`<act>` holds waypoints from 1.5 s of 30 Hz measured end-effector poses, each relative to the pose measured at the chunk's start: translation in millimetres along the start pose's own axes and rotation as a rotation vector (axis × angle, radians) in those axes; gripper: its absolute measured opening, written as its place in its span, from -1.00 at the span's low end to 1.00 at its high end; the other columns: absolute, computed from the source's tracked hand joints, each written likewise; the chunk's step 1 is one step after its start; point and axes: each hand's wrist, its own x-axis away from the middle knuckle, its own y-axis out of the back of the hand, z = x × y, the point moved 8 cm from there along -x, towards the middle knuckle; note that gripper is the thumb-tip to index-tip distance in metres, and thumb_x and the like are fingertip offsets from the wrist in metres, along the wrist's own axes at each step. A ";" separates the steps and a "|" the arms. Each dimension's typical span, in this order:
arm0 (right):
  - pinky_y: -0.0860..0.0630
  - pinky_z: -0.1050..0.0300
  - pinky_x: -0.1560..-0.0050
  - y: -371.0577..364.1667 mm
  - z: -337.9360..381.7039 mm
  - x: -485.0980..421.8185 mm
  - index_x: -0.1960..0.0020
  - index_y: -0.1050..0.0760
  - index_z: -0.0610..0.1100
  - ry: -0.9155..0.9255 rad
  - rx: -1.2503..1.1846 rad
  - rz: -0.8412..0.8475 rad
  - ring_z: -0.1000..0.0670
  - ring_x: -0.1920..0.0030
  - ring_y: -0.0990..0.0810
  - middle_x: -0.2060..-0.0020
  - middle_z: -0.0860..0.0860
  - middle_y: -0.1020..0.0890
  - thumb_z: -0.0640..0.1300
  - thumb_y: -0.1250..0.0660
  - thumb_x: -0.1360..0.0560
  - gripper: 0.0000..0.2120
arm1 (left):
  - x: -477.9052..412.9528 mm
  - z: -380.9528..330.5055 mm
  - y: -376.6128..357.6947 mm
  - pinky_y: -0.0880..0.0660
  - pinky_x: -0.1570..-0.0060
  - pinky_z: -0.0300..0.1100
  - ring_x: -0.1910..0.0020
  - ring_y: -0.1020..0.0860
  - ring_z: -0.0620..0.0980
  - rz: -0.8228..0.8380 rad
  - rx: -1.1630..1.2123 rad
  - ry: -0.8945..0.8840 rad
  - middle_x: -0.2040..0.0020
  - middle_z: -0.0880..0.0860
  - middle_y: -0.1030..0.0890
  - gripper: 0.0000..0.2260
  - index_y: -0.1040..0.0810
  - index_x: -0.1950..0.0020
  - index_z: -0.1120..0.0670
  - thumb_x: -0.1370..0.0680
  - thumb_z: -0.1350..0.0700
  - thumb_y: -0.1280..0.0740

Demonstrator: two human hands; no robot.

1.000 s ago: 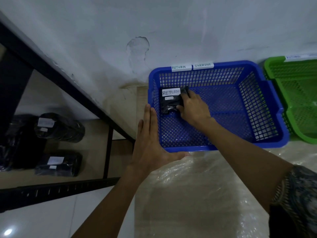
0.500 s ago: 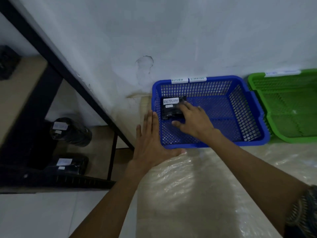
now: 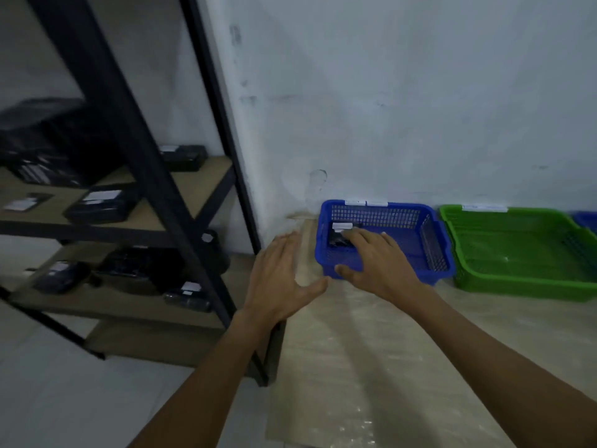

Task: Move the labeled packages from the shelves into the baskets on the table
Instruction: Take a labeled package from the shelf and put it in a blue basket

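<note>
The right grip [image 3: 378, 263] hangs wide, fingers spread, over the blue basket [image 3: 403, 207]. The package [image 3: 337, 242] lies inside, at its fingertips; whether they touch, I cannot tell. The left grip [image 3: 281, 279] is wide too, just left of the basket. More packages [image 3: 100, 205] sit on shelves [image 3: 200, 185] further left.

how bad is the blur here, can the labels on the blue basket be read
Head view: dim and motion-blurred throughout; the labels on the blue basket rim are smeared white strips, unreadable; the packages on the shelves are softest; the black shelf posts slant, from the wide lens.
</note>
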 end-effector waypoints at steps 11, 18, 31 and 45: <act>-0.42 0.00 -0.18 105.1 182.2 34.4 -0.34 -0.41 -0.11 0.290 -0.094 -0.248 -0.08 -0.17 -0.55 -0.21 -0.04 -0.56 0.21 -0.24 -0.38 -0.38 | 106.3 32.3 198.2 -0.09 -0.48 0.04 -0.53 -0.02 -0.09 -0.263 -0.114 0.024 -0.55 -0.01 -0.14 -0.09 -0.08 -0.55 0.04 -0.36 -0.45 -0.18; -0.44 -0.01 -0.17 157.1 328.4 41.3 -0.35 -0.35 -0.09 0.396 -0.151 -0.419 -0.11 -0.15 -0.57 -0.20 -0.08 -0.56 0.27 -0.19 -0.40 -0.36 | 180.3 71.0 345.4 0.04 -0.46 -0.18 -0.48 0.03 -0.23 -0.443 -0.224 -0.035 -0.53 -0.07 -0.13 -0.12 -0.10 -0.54 -0.03 -0.36 -0.50 -0.12; -0.38 0.13 -0.19 205.2 528.3 20.9 -0.37 -0.28 0.01 0.535 -0.075 -0.536 0.04 -0.16 -0.55 -0.21 0.04 -0.55 0.28 -0.18 -0.41 -0.38 | 226.0 167.7 536.5 -0.28 -0.37 -0.13 -0.31 -0.30 -0.21 -0.537 -0.222 -0.061 -0.34 -0.20 -0.32 -0.28 -0.26 -0.45 -0.09 -0.37 -0.42 -0.11; -0.41 0.12 -0.11 220.2 552.0 -135.5 -0.36 -0.33 -0.05 0.496 0.018 -0.624 -0.03 -0.12 -0.58 -0.17 -0.03 -0.58 0.24 -0.18 -0.40 -0.38 | 65.3 258.8 554.6 -0.19 -0.25 -0.30 -0.28 -0.36 -0.15 -0.559 -0.181 -0.117 -0.33 -0.09 -0.43 -0.33 -0.38 -0.38 -0.03 -0.38 -0.36 -0.16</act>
